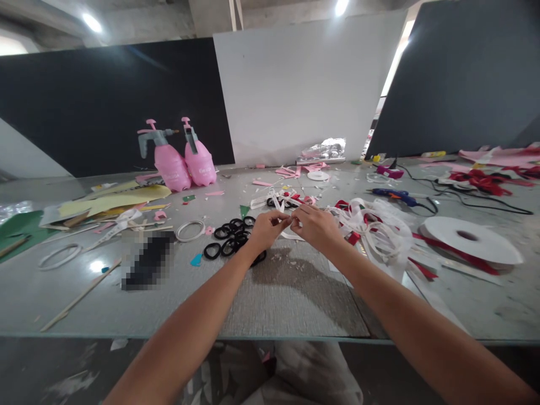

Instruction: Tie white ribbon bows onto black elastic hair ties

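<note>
Grey table [274, 304], black rings [230, 239], ribbon spool [472, 239]

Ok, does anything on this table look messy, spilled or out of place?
Yes. Pink and white ribbon scraps litter the table behind both hands, and the white ribbon pile beside the right hand is a loose tangle. The two pink spray bottles lean against each other.

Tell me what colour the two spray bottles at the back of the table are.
Pink, with grey pump heads; the spray bottles show clearly in the head view.
</note>
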A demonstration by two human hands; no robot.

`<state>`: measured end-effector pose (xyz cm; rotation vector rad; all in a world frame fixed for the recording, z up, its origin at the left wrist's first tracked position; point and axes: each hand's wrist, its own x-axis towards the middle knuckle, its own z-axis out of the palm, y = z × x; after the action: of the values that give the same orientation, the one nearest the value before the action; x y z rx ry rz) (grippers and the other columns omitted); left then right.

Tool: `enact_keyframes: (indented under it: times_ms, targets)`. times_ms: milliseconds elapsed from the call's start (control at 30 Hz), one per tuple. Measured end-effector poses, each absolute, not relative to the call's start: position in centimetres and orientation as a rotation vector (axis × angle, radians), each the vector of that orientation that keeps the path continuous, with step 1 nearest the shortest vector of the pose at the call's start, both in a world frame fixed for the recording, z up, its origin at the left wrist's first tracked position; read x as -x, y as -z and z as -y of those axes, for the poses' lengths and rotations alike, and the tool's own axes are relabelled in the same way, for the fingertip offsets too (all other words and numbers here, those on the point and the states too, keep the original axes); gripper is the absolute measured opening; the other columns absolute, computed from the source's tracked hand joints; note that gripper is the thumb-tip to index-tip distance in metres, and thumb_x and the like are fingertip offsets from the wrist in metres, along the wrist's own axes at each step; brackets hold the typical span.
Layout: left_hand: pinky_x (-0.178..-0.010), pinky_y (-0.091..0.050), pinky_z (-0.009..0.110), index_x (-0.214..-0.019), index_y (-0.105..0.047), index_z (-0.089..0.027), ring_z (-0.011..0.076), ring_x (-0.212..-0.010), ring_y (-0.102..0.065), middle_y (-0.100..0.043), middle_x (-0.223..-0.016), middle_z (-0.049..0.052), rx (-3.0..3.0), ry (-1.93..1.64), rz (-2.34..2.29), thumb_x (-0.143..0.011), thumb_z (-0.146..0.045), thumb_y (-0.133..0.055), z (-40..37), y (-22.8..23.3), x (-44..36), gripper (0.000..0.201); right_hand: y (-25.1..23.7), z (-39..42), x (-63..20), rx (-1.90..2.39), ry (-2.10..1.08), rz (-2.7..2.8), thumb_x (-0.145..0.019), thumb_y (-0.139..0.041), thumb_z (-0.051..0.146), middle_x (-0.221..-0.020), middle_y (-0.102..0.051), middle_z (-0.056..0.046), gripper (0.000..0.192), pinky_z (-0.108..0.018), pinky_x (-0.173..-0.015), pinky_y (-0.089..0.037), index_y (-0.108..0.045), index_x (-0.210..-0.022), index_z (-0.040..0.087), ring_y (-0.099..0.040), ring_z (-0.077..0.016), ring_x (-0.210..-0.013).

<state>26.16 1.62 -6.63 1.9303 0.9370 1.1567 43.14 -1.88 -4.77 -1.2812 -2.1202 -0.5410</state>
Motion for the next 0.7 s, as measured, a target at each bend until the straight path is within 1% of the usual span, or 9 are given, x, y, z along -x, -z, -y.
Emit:
enact_keyframes:
  times_ms: [133,233,333,400,467,567,633,700]
  targets:
    - [-0.051,-0.029,0.023,-0.082,-0.073,-0.015,0.0084,-0.053,-0.038,-0.054,-0.060,-0.001,-1.960,-1.161,-0.942,-0.079,-0.042,-0.066,-1.5,6.2,-26.2,0.028,4.6,1.8,-43.0,1.288,0.476,2.083,-0.082,-0.050,0.015,-0.082,-0.068,-0.007,0.018,-0.026,-0.060,-0.036,-0.067,-0.079,0.017,-0.061,-0.0176,-0.074]
    - [-0.051,-0.028,0.023,-0.081,-0.073,-0.015,0.0081,-0.053,-0.037,-0.054,-0.060,-0.001,-1.970,-1.162,-0.920,-0.080,-0.042,-0.065,-1.4,6.0,-26.1,0.028,4.4,1.6,-43.3,1.259,0.307,2.045,-0.078,-0.053,0.015,-0.079,-0.068,-0.005,0.015,-0.025,-0.062,-0.038,-0.067,-0.079,0.018,-0.059,-0.0156,-0.069]
    - [-0.053,-0.032,0.022,-0.080,-0.071,-0.015,0.0082,-0.055,-0.040,-0.058,-0.066,0.000,-1.977,-1.185,-0.884,-0.080,-0.043,-0.065,-1.5,5.9,-25.9,0.028,4.2,1.0,-44.7,1.252,0.138,1.943,-0.072,-0.054,0.014,-0.076,-0.067,-0.003,0.014,-0.025,-0.063,-0.039,-0.066,-0.078,0.018,-0.056,-0.0142,-0.064]
    - [-0.055,-0.034,0.022,-0.080,-0.070,-0.015,0.0083,-0.057,-0.042,-0.059,-0.069,0.000,-1.970,-1.215,-0.875,-0.080,-0.044,-0.065,-1.6,5.8,-25.6,0.029,4.1,0.6,-46.0,1.268,0.069,1.804,-0.071,-0.054,0.015,-0.074,-0.065,-0.003,0.012,-0.025,-0.063,-0.039,-0.064,-0.076,0.018,-0.056,-0.0145,-0.064]
    - [-0.054,-0.034,0.022,-0.081,-0.069,-0.015,0.0082,-0.056,-0.042,-0.057,-0.067,-0.001,-1.950,-1.228,-0.880,-0.081,-0.046,-0.064,-1.8,5.7,-25.4,0.031,4.1,0.3,-47.0,1.301,-0.032,1.666,-0.074,-0.052,0.020,-0.068,-0.063,-0.002,0.010,-0.025,-0.061,-0.038,-0.063,-0.075,0.018,-0.055,-0.0143,-0.060]
    - [-0.052,-0.033,0.021,-0.083,-0.068,-0.015,0.0080,-0.054,-0.041,-0.054,-0.064,-0.002,-1.926,-1.219,-0.887,-0.082,-0.049,-0.061,-1.8,5.6,-25.3,0.035,4.0,0.4,-47.2,1.325,-0.188,1.594,-0.081,-0.047,0.024,-0.059,-0.055,0.002,0.014,-0.024,-0.055,-0.034,-0.057,-0.074,0.019,-0.050,-0.0128,-0.052]
    - [-0.052,-0.033,0.021,-0.083,-0.068,-0.015,0.0078,-0.053,-0.040,-0.053,-0.063,-0.002,-1.924,-1.208,-0.882,-0.083,-0.049,-0.060,-1.6,5.5,-25.4,0.035,4.0,0.9,-46.4,1.295,-0.219,1.643,-0.084,-0.045,0.025,-0.058,-0.052,0.002,0.015,-0.024,-0.054,-0.033,-0.054,-0.073,0.020,-0.047,-0.0120,-0.052]
    - [-0.052,-0.033,0.021,-0.084,-0.068,-0.014,0.0077,-0.053,-0.041,-0.052,-0.062,-0.002,-1.920,-1.199,-0.873,-0.083,-0.049,-0.060,-1.5,5.5,-25.5,0.035,4.0,1.4,-45.4,1.245,-0.202,1.711,-0.085,-0.048,0.027,-0.059,-0.052,0.002,0.015,-0.024,-0.054,-0.033,-0.054,-0.073,0.020,-0.047,-0.0117,-0.053]
